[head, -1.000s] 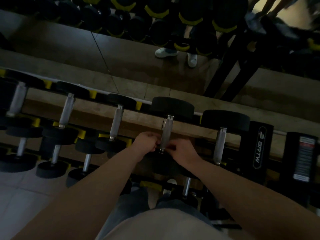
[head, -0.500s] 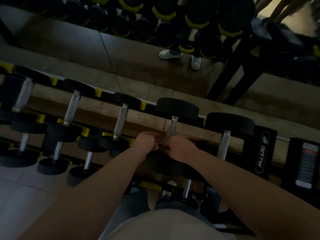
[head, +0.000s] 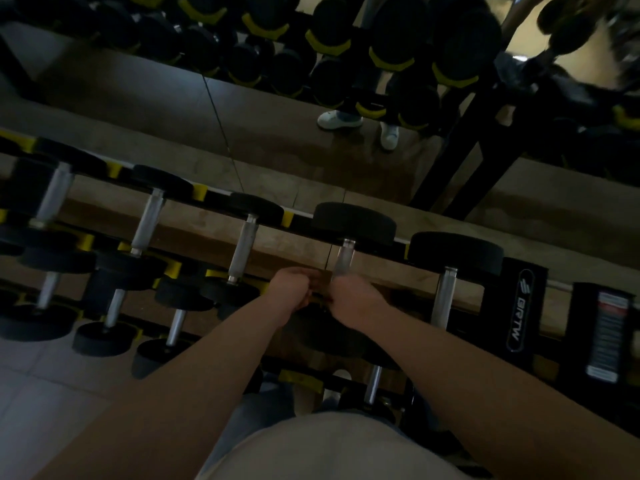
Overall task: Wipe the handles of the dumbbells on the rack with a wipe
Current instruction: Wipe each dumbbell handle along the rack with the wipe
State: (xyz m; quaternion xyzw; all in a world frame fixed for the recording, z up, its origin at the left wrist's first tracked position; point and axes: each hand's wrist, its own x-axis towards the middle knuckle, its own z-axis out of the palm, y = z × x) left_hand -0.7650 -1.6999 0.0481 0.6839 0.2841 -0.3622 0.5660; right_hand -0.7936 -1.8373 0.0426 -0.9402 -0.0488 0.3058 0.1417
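Both hands, left [head: 290, 288] and right [head: 353, 296], grip closed low on one handle [head: 343, 259], mid-wipe I judge; next handle [head: 442, 296] at three o'clock

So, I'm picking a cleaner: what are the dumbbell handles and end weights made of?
The dumbbell handle between the hands looks like bare metal, silvery with a dull sheen, probably steel or chrome. The end weight is matte black with no glint, likely rubber-coated, though the dim light leaves that open.
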